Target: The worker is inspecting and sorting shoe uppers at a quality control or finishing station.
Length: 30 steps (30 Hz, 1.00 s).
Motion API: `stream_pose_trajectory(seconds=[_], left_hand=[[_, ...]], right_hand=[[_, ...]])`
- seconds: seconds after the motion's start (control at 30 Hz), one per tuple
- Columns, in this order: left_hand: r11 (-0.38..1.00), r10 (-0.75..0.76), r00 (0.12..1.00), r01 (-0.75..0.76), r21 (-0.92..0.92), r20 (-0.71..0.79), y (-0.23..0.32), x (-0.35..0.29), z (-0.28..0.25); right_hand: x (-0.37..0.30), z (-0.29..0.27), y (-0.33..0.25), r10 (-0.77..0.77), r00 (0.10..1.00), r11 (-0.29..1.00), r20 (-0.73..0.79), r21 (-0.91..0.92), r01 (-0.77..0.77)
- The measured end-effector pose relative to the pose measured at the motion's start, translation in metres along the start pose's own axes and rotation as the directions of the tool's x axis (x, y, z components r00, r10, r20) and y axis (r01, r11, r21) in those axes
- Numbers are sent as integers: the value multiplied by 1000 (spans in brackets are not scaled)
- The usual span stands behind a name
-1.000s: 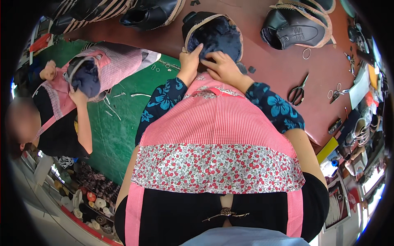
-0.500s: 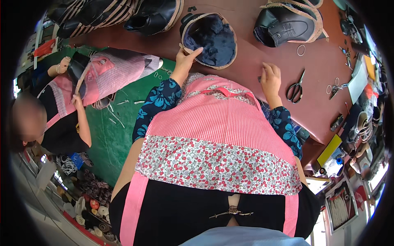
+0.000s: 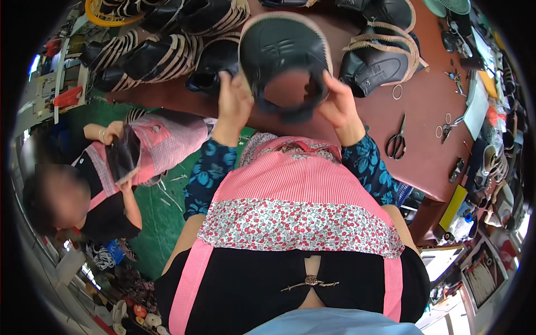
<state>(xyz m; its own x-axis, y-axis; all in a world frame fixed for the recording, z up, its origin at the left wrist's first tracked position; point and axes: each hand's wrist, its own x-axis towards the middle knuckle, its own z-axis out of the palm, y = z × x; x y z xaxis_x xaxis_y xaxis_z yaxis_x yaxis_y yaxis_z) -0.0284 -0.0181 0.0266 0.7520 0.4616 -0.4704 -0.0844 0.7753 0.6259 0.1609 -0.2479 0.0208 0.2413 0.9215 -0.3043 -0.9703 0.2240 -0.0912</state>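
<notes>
The right hand (image 3: 339, 105) pinches the black shoe top (image 3: 283, 47); I can't tell if the blurry left hand (image 3: 234, 105) grips.

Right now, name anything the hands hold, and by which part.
A black shoe upper: right hand grips its right side beside the opening; left hand is at its left side, grip unclear.

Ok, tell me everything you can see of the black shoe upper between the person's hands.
The black shoe upper looks smooth and leather-like, with short raised lines, perhaps lacing, mid-front and a tan, notched edge curving round its top and sides. Its dark collar rings an opening nearest the person, through which the reddish-brown table shows. It is held up, with the right hand gripping its right side; the left hand is at its left, its grip unclear.
</notes>
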Motion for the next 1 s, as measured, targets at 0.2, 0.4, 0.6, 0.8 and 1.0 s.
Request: stream_pose_trajectory(seconds=[0.2, 0.4, 0.6, 0.8, 1.0], left_hand=[[988, -9, 994, -8, 155, 106, 46, 1, 71], [353, 515, 828, -439, 827, 219, 42, 62, 65], [-37, 411, 550, -787, 616, 727, 49, -11, 111], [-553, 541, 390, -502, 664, 745, 158, -4, 159], [-764, 511, 631, 21, 645, 584, 201, 142, 89]], right_hand=[[-32, 21, -13, -78, 989, 898, 127, -422, 125], [-12, 57, -16, -363, 916, 849, -172, -465, 249], [20, 109, -18, -558, 806, 773, -200, -478, 417], [65, 174, -42, -563, 825, 594, 38, -676, 436], [1, -6, -14, -753, 649, 257, -108, -956, 140]])
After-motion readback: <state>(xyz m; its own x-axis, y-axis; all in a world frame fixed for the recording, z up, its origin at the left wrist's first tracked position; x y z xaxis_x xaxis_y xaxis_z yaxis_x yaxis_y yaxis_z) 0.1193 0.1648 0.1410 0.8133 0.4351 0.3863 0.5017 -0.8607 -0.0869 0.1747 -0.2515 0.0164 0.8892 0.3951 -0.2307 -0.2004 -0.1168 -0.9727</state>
